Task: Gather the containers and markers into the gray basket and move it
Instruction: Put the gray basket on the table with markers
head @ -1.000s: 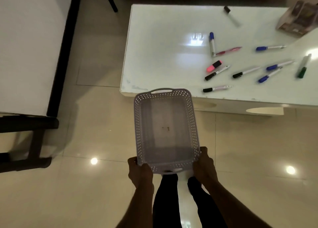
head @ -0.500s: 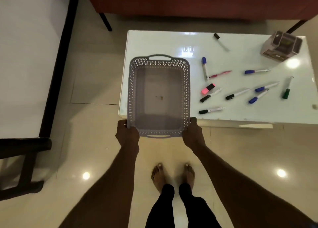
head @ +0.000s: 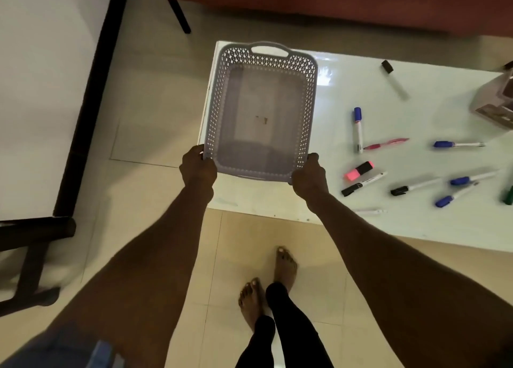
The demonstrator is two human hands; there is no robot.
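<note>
Perforated matt gray plastic basket (head: 311, 95); glossy white table (head: 433, 223), reflecting light; polished beige floor tiles (head: 155, 112); plastic markers (head: 357, 129).

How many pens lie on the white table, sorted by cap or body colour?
Blue-capped markers: 4
Black-capped markers: 3
Pink highlighter: 1
Pink-red pen: 1
Green marker: 1
White-bodied pen, cap hidden: 1
Total: 11

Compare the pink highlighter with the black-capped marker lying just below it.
The pink highlighter is short and stubby; the black-capped marker is long and slim. The highlighter has a pink body with a black end; the marker has a white body with a black cap. Both lie flat on the white table, angled alike.
</note>
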